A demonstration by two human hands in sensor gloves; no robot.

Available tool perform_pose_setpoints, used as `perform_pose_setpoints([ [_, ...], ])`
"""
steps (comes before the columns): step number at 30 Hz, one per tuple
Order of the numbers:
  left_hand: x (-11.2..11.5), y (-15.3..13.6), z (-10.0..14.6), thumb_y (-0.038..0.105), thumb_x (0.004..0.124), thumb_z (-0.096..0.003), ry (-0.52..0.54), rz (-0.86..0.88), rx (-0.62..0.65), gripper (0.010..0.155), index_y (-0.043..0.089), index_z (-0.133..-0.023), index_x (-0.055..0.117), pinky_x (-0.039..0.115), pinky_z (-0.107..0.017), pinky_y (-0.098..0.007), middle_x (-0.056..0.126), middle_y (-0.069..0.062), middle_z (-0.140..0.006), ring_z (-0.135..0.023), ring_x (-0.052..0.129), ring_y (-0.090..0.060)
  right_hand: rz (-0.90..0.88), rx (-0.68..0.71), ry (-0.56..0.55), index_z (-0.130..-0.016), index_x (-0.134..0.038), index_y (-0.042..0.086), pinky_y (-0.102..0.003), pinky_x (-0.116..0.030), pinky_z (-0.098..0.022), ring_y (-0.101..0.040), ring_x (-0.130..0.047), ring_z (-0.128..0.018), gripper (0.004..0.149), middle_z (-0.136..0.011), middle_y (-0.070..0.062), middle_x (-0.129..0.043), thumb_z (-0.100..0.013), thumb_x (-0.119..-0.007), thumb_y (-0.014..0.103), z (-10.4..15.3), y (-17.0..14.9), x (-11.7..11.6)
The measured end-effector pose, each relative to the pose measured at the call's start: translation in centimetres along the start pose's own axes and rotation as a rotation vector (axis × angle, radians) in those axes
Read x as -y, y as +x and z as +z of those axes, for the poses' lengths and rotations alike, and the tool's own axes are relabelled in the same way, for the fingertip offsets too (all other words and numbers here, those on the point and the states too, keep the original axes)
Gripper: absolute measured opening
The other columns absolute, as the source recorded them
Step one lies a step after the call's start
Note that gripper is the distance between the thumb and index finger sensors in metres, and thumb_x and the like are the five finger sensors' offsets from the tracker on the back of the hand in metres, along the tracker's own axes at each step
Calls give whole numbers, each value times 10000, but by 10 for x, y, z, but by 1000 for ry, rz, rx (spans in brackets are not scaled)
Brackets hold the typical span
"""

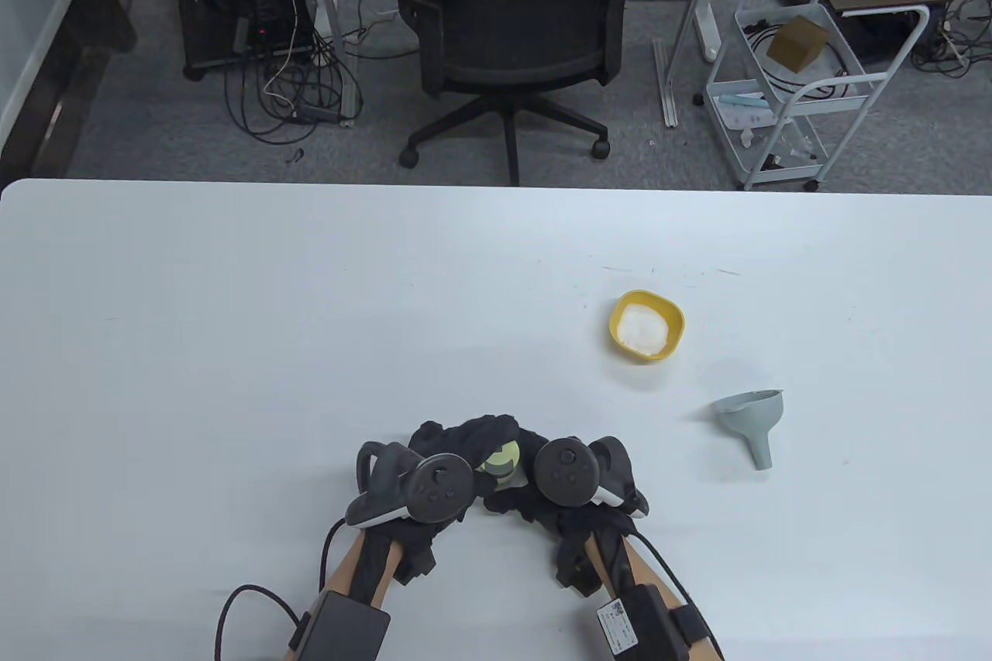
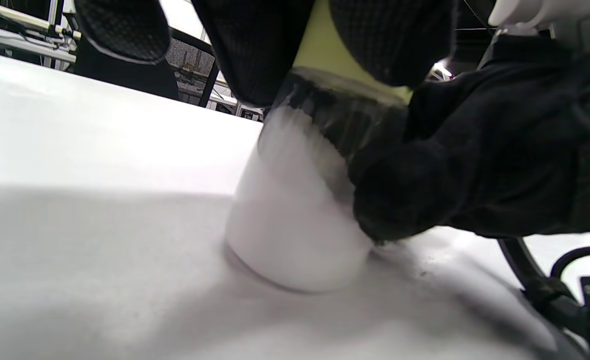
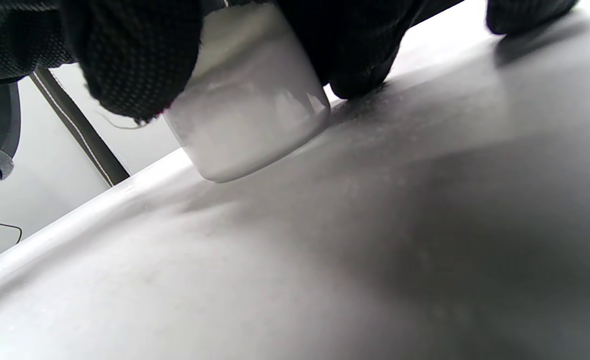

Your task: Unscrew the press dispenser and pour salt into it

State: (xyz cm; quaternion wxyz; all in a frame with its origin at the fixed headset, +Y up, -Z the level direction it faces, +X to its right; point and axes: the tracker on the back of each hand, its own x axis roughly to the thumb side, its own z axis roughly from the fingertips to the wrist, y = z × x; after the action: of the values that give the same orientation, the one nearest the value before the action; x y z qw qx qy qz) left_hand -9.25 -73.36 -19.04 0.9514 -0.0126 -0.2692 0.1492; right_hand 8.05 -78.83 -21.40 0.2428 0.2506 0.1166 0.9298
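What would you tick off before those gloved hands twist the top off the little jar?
1. Clear glass dispenser jar standing on the white table: ok.
2. Left hand grips the yellow-green cap: ok.
3. Right hand holds the jar body: ok.
4. Cap already loose: cannot tell.
5. Yellow bowl of salt upright: ok.
6. Grey plastic funnel upright: not ok, on its side.

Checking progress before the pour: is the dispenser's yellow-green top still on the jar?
On. The yellow-green top sits on the jar, both hands around it.
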Motion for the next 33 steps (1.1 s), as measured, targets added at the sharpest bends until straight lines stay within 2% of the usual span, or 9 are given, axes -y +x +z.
perform_pose_setpoints([
  [9,4,8,3,426,822,-424,85,-73,-25,843,205,-1182,526,713,-688,-653,805,-106,-1116,-947,935,-260,1,0,-4,-1148,-436,105,-797,-481,-587,-411,-706,-989,889,-1112,-174,-668,-450,-826,493,0,0,0],
  [16,5,11,4,442,819,-416,104,-109,-34,868,180,-1190,525,718,-688,-639,820,-117,-1092,-920,945,-264,4,2,-5,-1148,-435,101,-800,-482,-586,-413,-705,-990,892,-1111,-176,-669,-448,-825,492,1,0,0],
  [21,10,15,4,593,783,-364,174,-213,-97,955,109,-1163,584,742,-679,-595,849,-96,-968,-796,971,-222,6,1,-5,-1147,-435,95,-802,-481,-585,-413,-704,-989,891,-1109,-180,-667,-452,-823,495,1,0,0],
  [25,8,14,0,681,753,-317,134,-200,-159,992,120,-1119,588,733,-672,-619,824,-67,-936,-779,949,-222,10,2,-5,-1147,-431,90,-804,-482,-579,-418,-704,-986,891,-1109,-185,-663,-455,-822,494,1,1,0],
  [27,4,10,0,695,740,-314,84,-140,-154,1021,121,-1135,543,714,-676,-650,776,-78,-1001,-847,908,-277,6,0,-2,-1148,-427,93,-803,-476,-582,-419,-697,-990,891,-1111,-186,-658,-457,-821,494,1,0,-1],
  [28,3,8,0,703,743,-310,63,-101,-144,1089,86,-1170,488,696,-679,-673,722,-129,-1065,-905,864,-331,6,0,-2,-1148,-427,95,-803,-475,-582,-419,-696,-991,890,-1112,-184,-658,-456,-821,494,1,0,-1],
  [30,0,4,1,683,779,-331,-4,19,-103,1250,-10,-1245,283,631,-683,-748,496,-323,-1233,-1069,686,-516,5,-1,-1,-1148,-427,96,-802,-474,-582,-419,-695,-992,890,-1111,-184,-658,-456,-821,493,1,0,-1],
  [31,-2,1,1,644,808,-376,-47,85,-59,1266,-38,-1244,190,600,-682,-773,357,-390,-1256,-1097,575,-615,5,-1,-1,-1148,-426,95,-803,-473,-582,-420,-695,-992,891,-1113,-184,-656,-456,-820,494,1,0,-1],
  [33,-3,-4,0,555,849,-444,-79,191,-3,1248,-69,-1225,102,553,-687,-794,207,-471,-1220,-1101,439,-679,4,-1,0,-1148,-428,98,-802,-473,-583,-419,-695,-992,889,-1112,-183,-658,-456,-822,493,1,0,-1],
])
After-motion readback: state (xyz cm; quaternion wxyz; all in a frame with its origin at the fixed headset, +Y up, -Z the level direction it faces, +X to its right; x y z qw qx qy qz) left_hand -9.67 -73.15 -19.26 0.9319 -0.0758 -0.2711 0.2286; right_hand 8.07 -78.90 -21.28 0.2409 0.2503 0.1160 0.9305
